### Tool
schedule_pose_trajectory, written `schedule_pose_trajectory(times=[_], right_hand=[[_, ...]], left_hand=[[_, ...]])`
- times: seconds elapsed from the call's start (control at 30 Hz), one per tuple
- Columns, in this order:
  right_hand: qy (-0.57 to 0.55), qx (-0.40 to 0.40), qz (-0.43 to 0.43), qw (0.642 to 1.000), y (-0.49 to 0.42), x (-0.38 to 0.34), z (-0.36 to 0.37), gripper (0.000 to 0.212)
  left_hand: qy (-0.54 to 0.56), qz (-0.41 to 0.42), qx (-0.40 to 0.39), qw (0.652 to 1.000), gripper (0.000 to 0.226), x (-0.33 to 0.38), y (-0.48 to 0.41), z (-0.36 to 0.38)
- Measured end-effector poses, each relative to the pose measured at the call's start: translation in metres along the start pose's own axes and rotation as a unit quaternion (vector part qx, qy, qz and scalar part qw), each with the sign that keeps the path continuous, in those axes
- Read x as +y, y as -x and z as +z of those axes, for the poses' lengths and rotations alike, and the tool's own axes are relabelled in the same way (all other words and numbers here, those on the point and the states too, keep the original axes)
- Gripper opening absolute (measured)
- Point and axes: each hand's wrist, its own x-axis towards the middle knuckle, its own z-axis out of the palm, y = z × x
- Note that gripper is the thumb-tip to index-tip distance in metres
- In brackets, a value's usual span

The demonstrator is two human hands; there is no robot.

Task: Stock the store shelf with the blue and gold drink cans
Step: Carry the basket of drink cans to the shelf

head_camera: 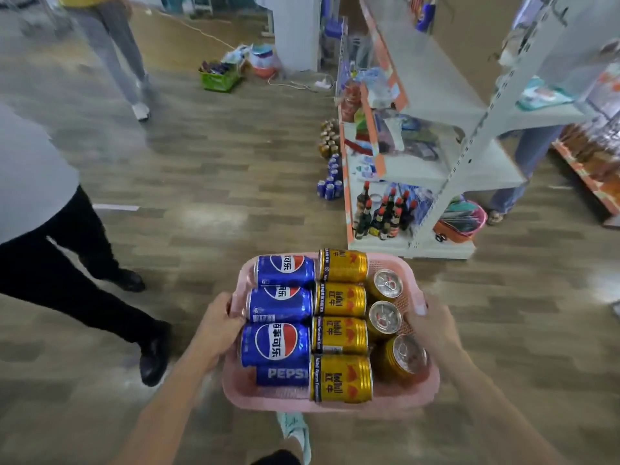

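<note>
We look down on a pink basket (241, 387) held out in front of us above the wood-pattern floor (218, 179). Our hands are apart, one on each side. The left hand (219, 325) grips the left rim with its thumb over the edge, and the right hand (432, 325) grips the right rim the same way.

The basket is packed. Four blue cans (276, 344) lie on their sides in a column at the left, the nearest partly hidden by the one next to it. Touching them at the centre is a column of four gold cans (340, 335), also on their sides. Three more gold cans (384, 317) stand on end along the right wall, silver tops showing.

The shelf (419, 176) stands ahead and to the right, well apart from the basket. Its boards are grey with orange edge strips. Dark bottles (385, 213) with red caps crowd its bottom level; the goods higher up are too blurred to name. On the floor just beside the shelf's left edge stand more cans: a blue cluster (330, 186) nearer us and a gold cluster (328, 139) beyond it.

A person in black trousers (67, 263) is at the left, another in grey trousers (110, 45) is farther off, and jeans-clad legs (523, 169) show behind the shelf. A green crate (219, 78) sits on the floor in the distance. Below the basket we see our own teal shoe (295, 427).
</note>
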Motion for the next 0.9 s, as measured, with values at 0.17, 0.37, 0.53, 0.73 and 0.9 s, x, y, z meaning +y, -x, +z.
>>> schedule_pose_trajectory(times=[0.17, 0.37, 0.53, 0.73, 0.9], right_hand=[[-0.011, 0.003, 0.014, 1.0, -0.082, -0.063, 0.025, 0.007], [-0.012, -0.003, 0.0, 1.0, -0.181, -0.132, 0.043, 0.005], [-0.025, -0.026, -0.034, 0.999, -0.277, -0.193, 0.061, 0.006], [-0.023, -0.055, -0.071, 0.996, -0.406, -0.272, 0.071, 0.011], [-0.02, -0.056, -0.07, 0.996, -0.502, -0.34, 0.085, 0.009]], left_hand=[[-0.009, 0.008, -0.009, 1.0, 0.006, 0.05, -0.101, -0.021], [-0.026, 0.013, -0.007, 1.0, 0.011, 0.106, -0.202, -0.041], [-0.013, -0.001, 0.008, 1.0, 0.014, 0.148, -0.296, -0.042], [0.021, -0.023, 0.043, 0.999, 0.015, 0.209, -0.408, -0.035], [0.094, -0.062, 0.033, 0.993, 0.02, 0.254, -0.496, -0.047]])
